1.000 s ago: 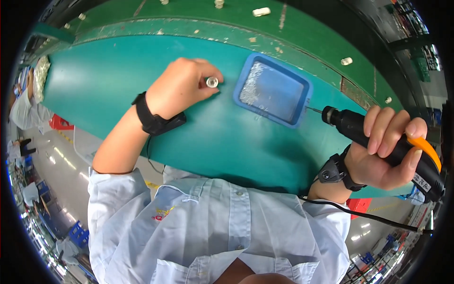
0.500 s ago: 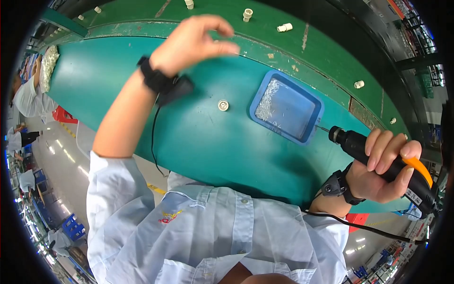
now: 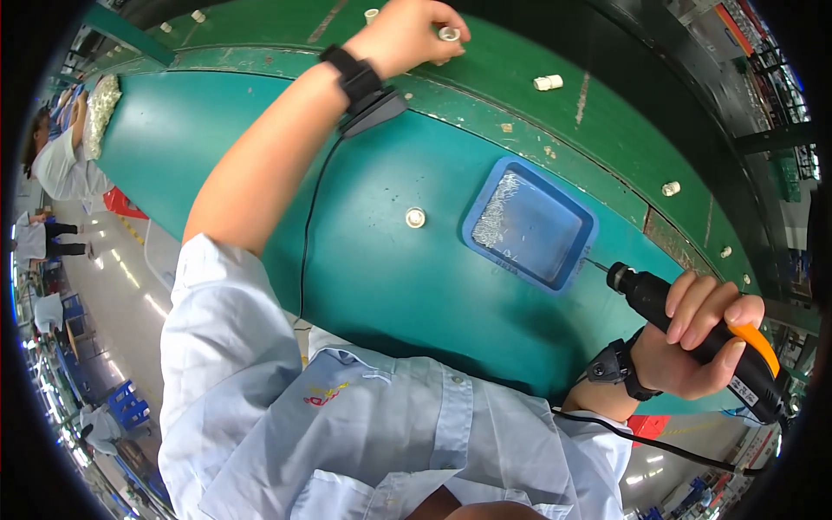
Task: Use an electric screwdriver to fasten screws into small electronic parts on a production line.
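Out over the green strip beyond the worktable, my left hand has its thumb and fingers closed round a small white cylindrical plastic part. My right hand grips a black electric screwdriver with an orange lever, its thin bit pointing left towards a blue tray. Many small silvery screws are heaped along the tray's left side. Another white round part stands on the green table mat, left of the tray, touched by neither hand.
More white parts, such as one lying on its side and another farther right, are spread along the green strip. A clear bag of pale things lies at the table's far left, beside another person. Black cables run from both wrists.
My left hand has moved farther out and right, closing from a loose, parted grasp onto a white part on the strip. My right hand still holds the screwdriver by the tray.
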Demonstrator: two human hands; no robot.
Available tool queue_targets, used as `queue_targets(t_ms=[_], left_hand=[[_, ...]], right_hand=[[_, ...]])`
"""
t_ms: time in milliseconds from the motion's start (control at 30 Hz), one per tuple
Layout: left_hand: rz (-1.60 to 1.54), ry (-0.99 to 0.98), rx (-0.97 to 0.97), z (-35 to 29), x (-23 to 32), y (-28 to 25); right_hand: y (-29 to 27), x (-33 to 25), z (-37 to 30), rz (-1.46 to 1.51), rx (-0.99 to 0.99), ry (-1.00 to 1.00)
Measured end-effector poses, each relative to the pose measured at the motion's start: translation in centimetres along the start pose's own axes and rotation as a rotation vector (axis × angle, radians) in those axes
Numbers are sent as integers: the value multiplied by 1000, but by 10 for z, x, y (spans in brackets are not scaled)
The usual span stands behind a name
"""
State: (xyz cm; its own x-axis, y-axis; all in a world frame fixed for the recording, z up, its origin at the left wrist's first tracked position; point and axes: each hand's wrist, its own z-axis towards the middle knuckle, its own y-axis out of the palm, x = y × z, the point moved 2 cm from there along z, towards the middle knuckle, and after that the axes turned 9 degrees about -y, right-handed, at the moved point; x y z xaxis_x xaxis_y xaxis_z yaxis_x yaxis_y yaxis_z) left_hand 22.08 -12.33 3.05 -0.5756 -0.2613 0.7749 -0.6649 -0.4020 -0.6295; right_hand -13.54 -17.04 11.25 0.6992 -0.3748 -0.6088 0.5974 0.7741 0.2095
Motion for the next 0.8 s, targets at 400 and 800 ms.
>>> queue_targets(t_ms=[400,800], left_hand=[[57,-209,-38,-151,-63,-32],[149,-130,107,-2,-57,-78]], right_hand=[[5,-4,4,41,44,-4],[1,-6,9,-47,33,40]])
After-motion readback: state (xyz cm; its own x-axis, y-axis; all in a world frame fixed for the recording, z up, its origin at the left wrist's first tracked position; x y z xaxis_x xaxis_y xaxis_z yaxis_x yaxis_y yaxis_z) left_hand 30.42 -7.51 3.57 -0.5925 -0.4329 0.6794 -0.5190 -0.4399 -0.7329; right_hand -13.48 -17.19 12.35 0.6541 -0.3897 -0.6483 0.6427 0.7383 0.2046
